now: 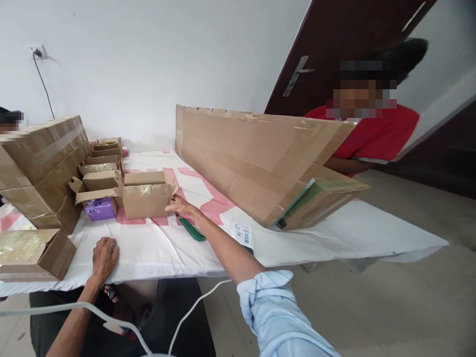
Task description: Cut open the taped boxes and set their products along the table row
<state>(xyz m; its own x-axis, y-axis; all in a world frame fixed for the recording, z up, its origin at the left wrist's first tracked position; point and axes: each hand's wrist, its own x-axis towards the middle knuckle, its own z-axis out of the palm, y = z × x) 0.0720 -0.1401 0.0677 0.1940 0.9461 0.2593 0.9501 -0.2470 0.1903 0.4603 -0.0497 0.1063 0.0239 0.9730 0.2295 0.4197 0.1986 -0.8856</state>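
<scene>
My right hand [181, 206] reaches across the white-covered table [156, 253], fingers stretched out against the right end of a small brown cardboard box [146, 199] with a taped face. Just under my wrist lies a green-handled tool [191, 229]. My left hand [104, 257] rests on the cloth near the front edge, fingers curled down; I cannot see anything in it. A purple packet [100, 208] sits left of the small box.
A row of small open cartons [100, 163] runs back along a big taped carton [44, 163]. Another box [33, 253] sits at front left. A long flat cardboard box [260, 163] lies tilted across the table, with a person in red [372, 136] behind it. A label sheet [242, 234] lies nearby.
</scene>
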